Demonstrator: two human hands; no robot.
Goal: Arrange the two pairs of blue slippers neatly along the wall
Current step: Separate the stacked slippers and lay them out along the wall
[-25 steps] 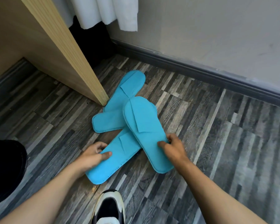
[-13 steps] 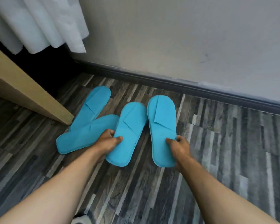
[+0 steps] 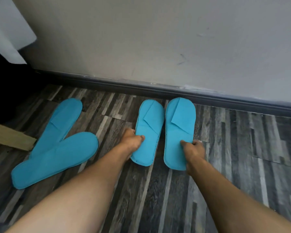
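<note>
Two flat blue slippers lie side by side on the wood-pattern floor with their toes close to the dark baseboard point(image 3: 158, 89). My left hand point(image 3: 133, 142) grips the left edge of the left slipper point(image 3: 149, 126), thumb on top. My right hand point(image 3: 193, 148) pinches the right slipper point(image 3: 180, 121) near its heel end. Two more blue slippers lie to the left in a V: one point(image 3: 60, 121) points toward the wall, and the other slipper point(image 3: 57, 157) lies across its heel end, angled to the right.
A grey wall point(image 3: 158, 39) rises behind the baseboard. A light wooden panel point(image 3: 10, 137) ends at the floor on the left beside the crossed slippers. White cloth point(image 3: 7, 31) hangs at the top left above a dark gap.
Both hands have slid the two held slippers forward and to the right, up near the baseboard, and set them parallel. The other two slippers stayed crossed by the wooden panel.
</note>
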